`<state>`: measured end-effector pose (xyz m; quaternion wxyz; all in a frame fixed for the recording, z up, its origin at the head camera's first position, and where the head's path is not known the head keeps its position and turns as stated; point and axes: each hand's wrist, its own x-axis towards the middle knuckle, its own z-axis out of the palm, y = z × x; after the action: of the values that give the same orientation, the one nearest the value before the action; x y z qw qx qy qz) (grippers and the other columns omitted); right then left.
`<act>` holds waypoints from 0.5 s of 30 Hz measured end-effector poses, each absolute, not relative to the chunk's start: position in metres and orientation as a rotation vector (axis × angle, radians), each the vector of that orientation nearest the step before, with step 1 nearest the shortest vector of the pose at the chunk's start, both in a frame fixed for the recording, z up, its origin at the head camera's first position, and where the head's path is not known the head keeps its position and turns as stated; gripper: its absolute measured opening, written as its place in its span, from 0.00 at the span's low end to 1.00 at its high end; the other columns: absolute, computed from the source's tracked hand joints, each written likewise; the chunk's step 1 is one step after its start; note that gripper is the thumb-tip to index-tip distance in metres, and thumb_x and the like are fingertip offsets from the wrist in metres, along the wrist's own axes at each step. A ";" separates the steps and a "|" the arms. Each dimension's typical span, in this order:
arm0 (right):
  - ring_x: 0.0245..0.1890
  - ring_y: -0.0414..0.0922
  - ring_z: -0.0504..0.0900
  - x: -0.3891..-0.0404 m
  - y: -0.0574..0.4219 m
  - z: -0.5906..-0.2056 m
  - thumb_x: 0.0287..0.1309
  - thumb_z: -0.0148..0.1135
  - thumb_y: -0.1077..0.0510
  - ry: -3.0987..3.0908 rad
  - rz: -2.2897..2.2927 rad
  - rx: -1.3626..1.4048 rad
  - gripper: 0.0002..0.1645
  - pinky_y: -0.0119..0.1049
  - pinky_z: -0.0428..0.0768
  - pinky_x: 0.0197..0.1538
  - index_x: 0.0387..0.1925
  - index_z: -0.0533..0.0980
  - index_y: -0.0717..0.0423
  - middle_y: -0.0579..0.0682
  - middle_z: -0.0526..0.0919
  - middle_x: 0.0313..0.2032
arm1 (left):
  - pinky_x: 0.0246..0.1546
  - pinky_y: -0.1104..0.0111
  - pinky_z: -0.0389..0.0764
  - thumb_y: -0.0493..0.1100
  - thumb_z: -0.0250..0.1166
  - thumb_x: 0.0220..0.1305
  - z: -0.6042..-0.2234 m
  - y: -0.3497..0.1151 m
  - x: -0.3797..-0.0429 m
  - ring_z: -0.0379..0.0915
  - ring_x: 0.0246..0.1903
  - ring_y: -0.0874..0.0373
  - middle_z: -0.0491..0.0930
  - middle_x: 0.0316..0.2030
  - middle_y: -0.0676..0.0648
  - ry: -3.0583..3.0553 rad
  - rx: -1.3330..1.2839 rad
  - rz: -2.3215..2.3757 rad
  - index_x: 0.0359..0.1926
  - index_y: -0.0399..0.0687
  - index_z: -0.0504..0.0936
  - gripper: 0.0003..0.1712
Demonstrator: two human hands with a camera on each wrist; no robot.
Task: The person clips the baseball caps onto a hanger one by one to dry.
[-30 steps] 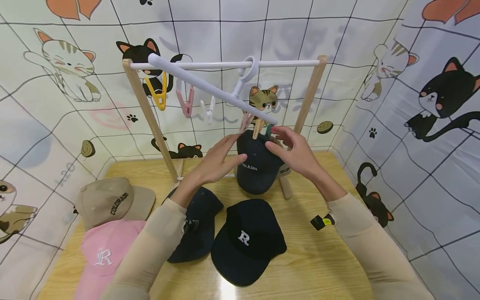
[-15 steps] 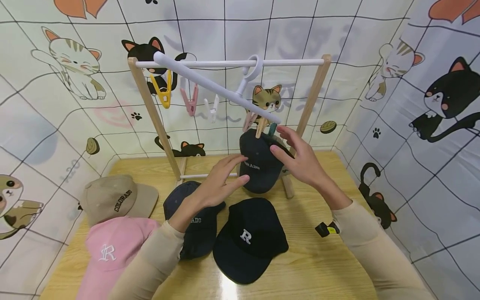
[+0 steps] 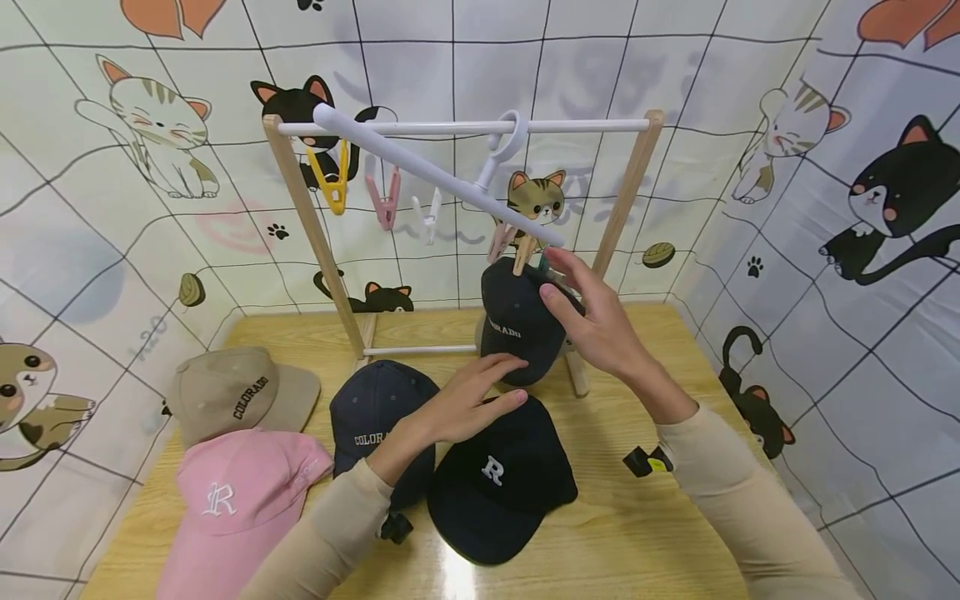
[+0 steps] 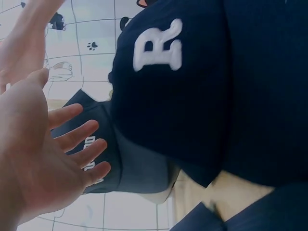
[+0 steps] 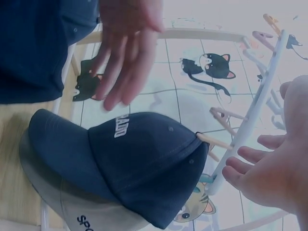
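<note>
A dark navy cap (image 3: 517,312) hangs brim-down from the lowered right end of a white hanger (image 3: 435,173). A wooden clothespin (image 3: 522,254) grips its top. In the right wrist view a beige cap (image 5: 103,216) hangs behind it, mostly hidden. Beside the navy cap's upper right, my right hand (image 3: 600,325) is held with fingers extended, near the hanger's end and holding nothing. My left hand (image 3: 468,404), fingers extended and holding nothing, is in front of the hanging cap's brim, above a black cap (image 3: 498,487) with a white R on the table.
A navy cap (image 3: 382,408), a pink cap (image 3: 232,492) and a beige cap (image 3: 225,392) lie on the wooden table (image 3: 600,533). Yellow (image 3: 335,187), pink (image 3: 386,200) and white clips dangle from the hanger. Its hook sits on a wooden-legged rack's white bar (image 3: 585,127).
My left hand has come down and right from the hanging cap's side to in front of its brim. My right hand has stayed near the cap's upper right.
</note>
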<state>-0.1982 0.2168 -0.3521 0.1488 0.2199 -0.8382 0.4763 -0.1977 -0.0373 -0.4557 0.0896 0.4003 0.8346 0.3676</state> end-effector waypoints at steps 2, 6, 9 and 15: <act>0.86 0.60 0.69 -0.199 0.213 -0.351 0.87 0.55 0.51 -2.389 1.392 0.650 0.36 0.63 0.66 0.87 0.87 0.63 0.55 0.59 0.70 0.85 | 0.85 0.39 0.67 0.62 0.54 0.90 -0.460 -0.033 -0.196 0.64 0.85 0.41 0.66 0.86 0.42 2.469 1.190 1.068 0.87 0.52 0.68 0.36; 0.86 0.59 0.69 -0.199 0.206 -0.348 0.86 0.56 0.52 -2.369 1.431 0.671 0.37 0.60 0.66 0.88 0.87 0.62 0.58 0.61 0.69 0.85 | 0.85 0.41 0.68 0.61 0.53 0.91 -0.469 -0.025 -0.192 0.65 0.84 0.42 0.68 0.84 0.42 2.473 1.181 1.013 0.86 0.52 0.70 0.35; 0.87 0.56 0.68 -0.200 0.202 -0.346 0.86 0.55 0.53 -2.367 1.444 0.685 0.38 0.56 0.66 0.89 0.88 0.61 0.59 0.60 0.68 0.86 | 0.85 0.43 0.68 0.62 0.53 0.91 -0.475 -0.022 -0.191 0.66 0.84 0.43 0.70 0.84 0.43 2.486 1.175 0.966 0.86 0.52 0.70 0.35; 0.87 0.57 0.68 -0.203 0.196 -0.345 0.87 0.55 0.55 -2.365 1.499 0.706 0.38 0.53 0.66 0.89 0.89 0.59 0.59 0.62 0.66 0.86 | 0.83 0.47 0.72 0.62 0.51 0.92 -0.483 -0.019 -0.194 0.71 0.82 0.47 0.75 0.81 0.45 2.481 1.175 0.914 0.84 0.53 0.73 0.33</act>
<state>-0.2032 0.1956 -0.3452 0.1267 0.2424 -0.8124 0.5149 -0.1937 -0.0194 -0.4827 0.1239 0.4030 0.8509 0.3135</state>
